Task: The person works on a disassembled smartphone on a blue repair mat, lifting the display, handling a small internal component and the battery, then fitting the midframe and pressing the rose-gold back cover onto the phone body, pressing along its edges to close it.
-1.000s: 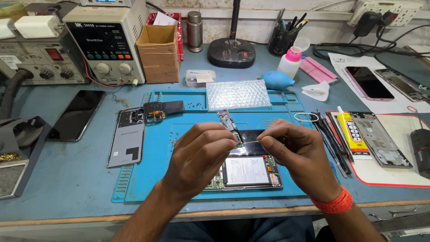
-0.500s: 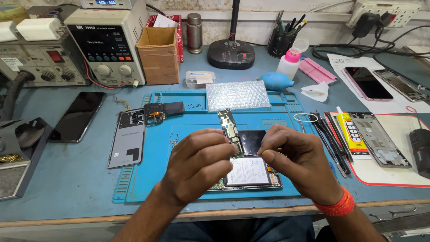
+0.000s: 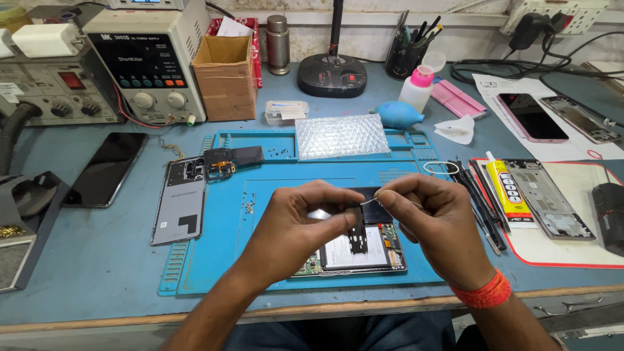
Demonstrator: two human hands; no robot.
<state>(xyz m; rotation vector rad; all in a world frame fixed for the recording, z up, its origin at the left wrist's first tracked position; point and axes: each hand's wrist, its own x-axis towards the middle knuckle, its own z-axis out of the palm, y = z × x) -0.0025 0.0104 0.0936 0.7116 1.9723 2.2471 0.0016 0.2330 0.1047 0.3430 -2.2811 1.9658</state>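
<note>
Small dark circuit board (image 3: 356, 229) held upright above opened phone (image 3: 354, 253), mid blue mat (image 3: 214, 260). Left hand (image 3: 296, 227) pinches board's top. Right hand (image 3: 435, 227) pinches thin tweezers (image 3: 372, 201) at board. Glue tube (image 3: 504, 185) right; bubble wrap (image 3: 341, 135) far.

Your tabletop (image 3: 97, 260) is blue with a worn wooden front edge, and a blue work mat (image 3: 214, 260) lies flat at its centre. Left of the mat you have a dark phone (image 3: 107, 169) lying flat; behind it stand a power supply (image 3: 146, 62) and a cardboard box (image 3: 224, 75). To your right lie a red-edged white mat (image 3: 578, 250) and a sheet of paper (image 3: 513, 88).
</note>
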